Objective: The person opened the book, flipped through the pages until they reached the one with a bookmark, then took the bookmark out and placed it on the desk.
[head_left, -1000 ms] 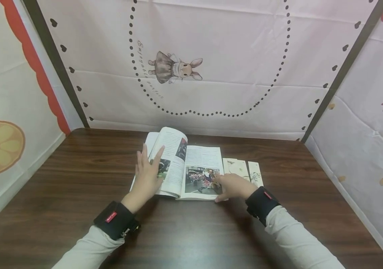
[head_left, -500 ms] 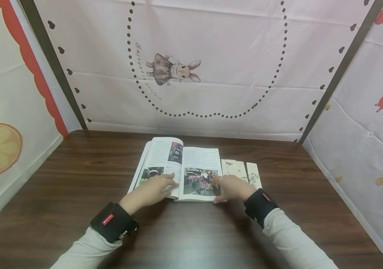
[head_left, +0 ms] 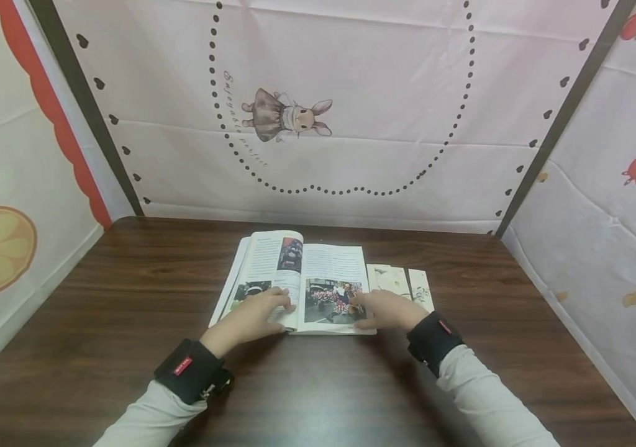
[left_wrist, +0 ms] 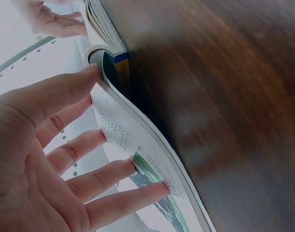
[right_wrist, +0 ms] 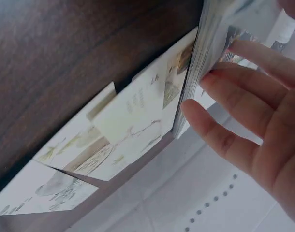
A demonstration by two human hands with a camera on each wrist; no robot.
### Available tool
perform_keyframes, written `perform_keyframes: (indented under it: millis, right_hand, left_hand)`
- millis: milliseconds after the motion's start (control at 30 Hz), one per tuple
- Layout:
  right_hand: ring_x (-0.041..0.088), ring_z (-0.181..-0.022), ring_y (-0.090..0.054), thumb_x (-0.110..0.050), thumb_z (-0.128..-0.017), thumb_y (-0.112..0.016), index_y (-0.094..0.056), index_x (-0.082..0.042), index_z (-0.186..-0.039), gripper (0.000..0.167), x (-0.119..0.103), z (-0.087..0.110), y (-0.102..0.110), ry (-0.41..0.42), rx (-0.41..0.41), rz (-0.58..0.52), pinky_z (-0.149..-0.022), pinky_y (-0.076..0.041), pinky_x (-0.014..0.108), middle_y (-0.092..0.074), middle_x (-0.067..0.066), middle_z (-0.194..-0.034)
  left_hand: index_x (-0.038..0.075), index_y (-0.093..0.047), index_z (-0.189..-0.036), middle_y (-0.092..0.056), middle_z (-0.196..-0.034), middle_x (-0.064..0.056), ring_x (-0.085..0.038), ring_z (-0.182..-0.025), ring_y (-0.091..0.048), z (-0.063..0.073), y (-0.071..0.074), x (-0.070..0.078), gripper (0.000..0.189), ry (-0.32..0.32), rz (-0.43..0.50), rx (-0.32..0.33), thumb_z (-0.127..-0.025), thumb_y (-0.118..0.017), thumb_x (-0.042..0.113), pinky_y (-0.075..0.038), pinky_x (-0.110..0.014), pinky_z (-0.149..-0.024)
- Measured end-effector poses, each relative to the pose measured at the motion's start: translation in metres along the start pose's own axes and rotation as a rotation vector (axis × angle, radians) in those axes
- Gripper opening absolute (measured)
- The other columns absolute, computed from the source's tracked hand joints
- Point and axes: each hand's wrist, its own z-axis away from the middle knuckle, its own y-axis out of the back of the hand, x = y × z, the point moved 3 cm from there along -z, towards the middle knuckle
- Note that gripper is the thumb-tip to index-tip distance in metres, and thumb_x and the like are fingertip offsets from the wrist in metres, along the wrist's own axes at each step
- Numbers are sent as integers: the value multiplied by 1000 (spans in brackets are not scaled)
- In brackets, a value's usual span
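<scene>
An open book with printed text and photos lies on the dark wooden table. My left hand rests on the lower part of its left page. In the left wrist view, the spread fingers touch that page, with the thumb by the book's lower edge near the spine. My right hand lies over the lower right corner of the right page. Its fairly straight fingers touch the page near the outer edge in the right wrist view. The left-hand pages curve up slightly from the spine.
Pale cards with plant drawings lie flat against the book's right side, and a narrower card lies beside them. Brown table surface stretches in front of the book. A printed cloth hangs behind, with more cloth at both sides.
The raised left pages have come down flatter. My left hand has moved from the page's outer side down and rightward toward the spine. My right hand has stayed at the right corner.
</scene>
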Motion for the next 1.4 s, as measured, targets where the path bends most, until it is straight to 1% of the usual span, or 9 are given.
perform_keyframes:
  millis: [167,367,467,633,767,900,1000,1100,1400]
  right_hand:
    - [19,-82,-66,-6,-83,-67,-67,-9,-104,21,-5,-1,-4,17,106,109,-76,-53,36,-71,4,-91]
    - [14,-67,-65,-5,-81,-69,-70,-10,-92,13,-6,-2,4,27,308,203,-61,-52,28,-72,1,-80]
    - [12,-64,-65,-5,-80,-70,-69,-10,-90,12,-10,-3,12,53,416,252,-60,-50,27,-72,0,-78]
    - [16,-78,-68,-2,-76,-73,-69,-10,-92,18,-19,-1,26,138,601,302,-69,-51,30,-72,1,-85]
    - [20,-97,-66,-3,-74,-76,-68,-10,-91,21,-28,-2,35,233,728,291,-82,-51,33,-72,3,-94]
    - [21,-103,-64,-1,-71,-78,-68,-10,-88,22,-40,-5,41,324,830,316,-85,-50,34,-72,3,-97]
    - [21,-103,-65,-2,-70,-79,-69,-9,-87,21,-49,-6,44,359,868,348,-84,-51,33,-72,3,-97]
    - [21,-102,-66,-5,-70,-79,-70,-9,-88,20,-54,-8,44,358,867,351,-84,-51,33,-73,4,-98]
    - [21,-100,-66,-4,-75,-76,-70,-8,-95,22,-46,-3,43,310,863,254,-83,-51,33,-72,5,-102]
  left_hand:
    - [7,-67,-108,-55,-131,-21,-37,-117,-56,1,-2,0,35,2,7,5,-76,-76,17,-46,-49,-95]
    - [6,-65,-109,-55,-131,-20,-36,-117,-56,-1,-5,2,37,-15,6,10,-76,-76,19,-46,-48,-96]
    - [6,-64,-107,-58,-125,-18,-32,-109,-60,-3,-6,4,41,-26,3,20,-75,-78,27,-49,-45,-91]
    - [7,-63,-99,-60,-106,-11,-23,-87,-60,-9,-7,15,45,-26,-30,43,-71,-79,39,-52,-40,-77]
    - [5,-66,-103,-61,-102,-10,-21,-81,-57,-14,-6,24,52,16,-73,43,-70,-79,42,-50,-37,-73]
    - [2,-67,-106,-60,-96,-10,-19,-73,-53,-17,-7,30,55,67,-108,62,-70,-78,43,-46,-33,-64]
    - [2,-67,-104,-58,-90,-10,-20,-68,-52,-18,-10,32,52,101,-127,86,-73,-76,43,-44,-32,-59]
    - [3,-67,-103,-57,-88,-9,-22,-66,-53,-19,-12,34,45,123,-148,115,-77,-73,38,-45,-33,-55]
    - [3,-68,-97,-57,-83,-9,-22,-61,-52,-18,-12,34,25,201,-157,221,-87,-60,24,-40,-31,-47]
